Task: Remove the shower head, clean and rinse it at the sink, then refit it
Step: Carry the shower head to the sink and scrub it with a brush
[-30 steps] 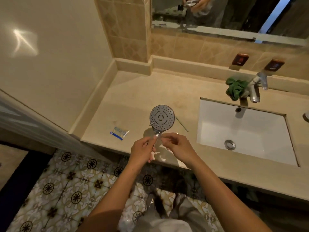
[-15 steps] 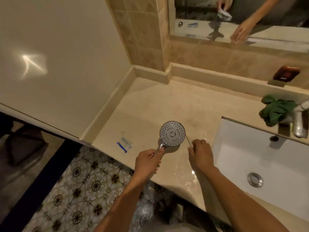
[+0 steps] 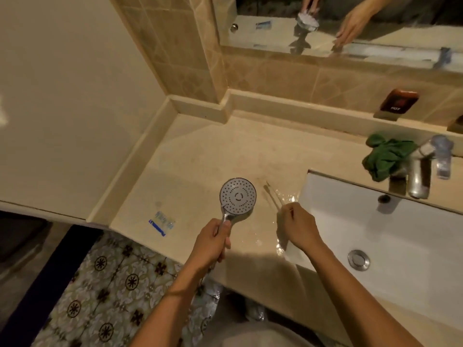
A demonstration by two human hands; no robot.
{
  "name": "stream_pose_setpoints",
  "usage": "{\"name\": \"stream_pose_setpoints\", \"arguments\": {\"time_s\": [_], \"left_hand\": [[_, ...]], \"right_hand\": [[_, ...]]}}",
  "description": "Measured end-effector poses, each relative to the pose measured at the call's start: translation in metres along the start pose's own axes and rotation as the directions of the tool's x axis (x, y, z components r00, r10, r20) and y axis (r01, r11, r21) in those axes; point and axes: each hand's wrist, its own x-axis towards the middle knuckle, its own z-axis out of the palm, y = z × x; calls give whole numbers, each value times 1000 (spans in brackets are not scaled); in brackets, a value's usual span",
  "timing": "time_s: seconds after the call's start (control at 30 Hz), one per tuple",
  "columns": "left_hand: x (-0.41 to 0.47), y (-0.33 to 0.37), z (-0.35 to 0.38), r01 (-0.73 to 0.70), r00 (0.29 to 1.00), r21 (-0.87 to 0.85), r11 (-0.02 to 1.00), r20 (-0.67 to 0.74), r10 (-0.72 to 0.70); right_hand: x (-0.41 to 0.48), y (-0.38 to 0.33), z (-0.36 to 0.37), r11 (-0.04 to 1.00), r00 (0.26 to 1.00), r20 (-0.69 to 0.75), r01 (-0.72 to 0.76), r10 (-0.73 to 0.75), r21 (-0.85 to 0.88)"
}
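One shower head (image 3: 238, 195) is held just left of the sink (image 3: 375, 221). Its round grey face, dotted with holes around a central ring, is turned upward. Its chrome handle is gripped by the left hand (image 3: 213, 240), fingers wrapped together. Nearer the sink, one thin stick (image 3: 271, 192) is pinched by the curled fingers of the right hand (image 3: 298, 225). One green cloth (image 3: 385, 156) is bunched behind the sink beside one tap (image 3: 418, 176). One sachet (image 3: 161, 222) lies well left.

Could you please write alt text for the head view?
A person's left hand holds a shower head by its handle, nozzle face up, over a beige countertop, while the right hand grips the end of a thin stick lying there. A white sink, tap and green cloth sit to the right.
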Motion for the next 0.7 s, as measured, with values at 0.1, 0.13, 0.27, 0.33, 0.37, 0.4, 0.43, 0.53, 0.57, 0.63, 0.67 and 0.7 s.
{"name": "stream_pose_setpoints", "arguments": {"time_s": [0.1, 0.13, 0.27, 0.33, 0.37, 0.4, 0.43, 0.53, 0.57, 0.63, 0.67, 0.7], "left_hand": [[10, 8, 5, -36, 999, 46, 998, 30, 35], [13, 12, 7, -47, 998, 70, 996, 32, 45], [21, 29, 9, -90, 996, 169, 981, 23, 87], [26, 34, 6, -93, 996, 162, 982, 28, 90], [28, 35, 3, -94, 996, 173, 980, 29, 90], [29, 37, 1, -96, 995, 191, 977, 30, 92], [31, 38, -2, -99, 995, 212, 972, 29, 95], [33, 35, -9, -122, 992, 245, 962, 20, 121], [32, 34, -11, -124, 992, 248, 961, 17, 123], [33, 32, -15, -116, 993, 235, 965, 10, 117], [34, 31, -17, -109, 994, 225, 968, 7, 110], [34, 31, -18, -102, 995, 217, 971, 10, 102]], "right_hand": [[-30, -12, -16, 991, 991, -39, 131, -130, 24], [-38, -16, -16, 983, 983, -8, 184, -184, -1], [-43, -26, -9, 928, 949, 55, 316, -311, -197], [-34, -29, -9, 929, 955, -16, 285, -297, -238], [-28, -29, -10, 934, 959, -66, 251, -276, -253], [-23, -30, -11, 944, 961, -129, 205, -244, -257], [-19, -30, -12, 957, 956, -203, 163, -213, -239], [-20, -36, -10, 966, 933, -267, 208, -243, -152], [-25, -40, -7, 945, 930, -199, 278, -310, -170], [-31, -46, 3, 901, 922, -63, 358, -383, -245], [-31, -46, 7, 902, 927, -74, 335, -367, -273], [-28, -45, 9, 917, 936, -129, 283, -328, -282]]}}
